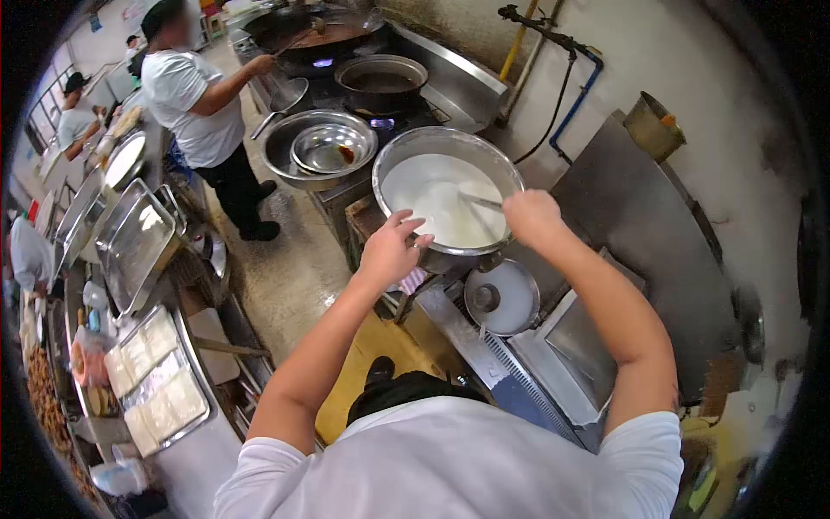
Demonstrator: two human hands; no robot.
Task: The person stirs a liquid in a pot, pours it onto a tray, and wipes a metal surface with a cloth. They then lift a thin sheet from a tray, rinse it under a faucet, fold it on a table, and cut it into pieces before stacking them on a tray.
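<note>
A large metal pot [386, 157] of milky white liquid [437, 186] stands in front of me. My right hand [532, 218] is wrapped around the handle of a metal stirring utensil [481, 201] that slants into the liquid; its lower end is submerged, so its kind is hidden. At the near left of the pot, my left hand [393, 251] has its fingers apart, fingertips right at the rim.
Metal bowls [333, 149] sit left of the pot, near a wok [303, 39] and a dark pot [380, 78] over flames. A lid [501, 297] lies below right. One person [194, 95] works at the wok. Left, a counter holds a tray [160, 381] of pale slabs.
</note>
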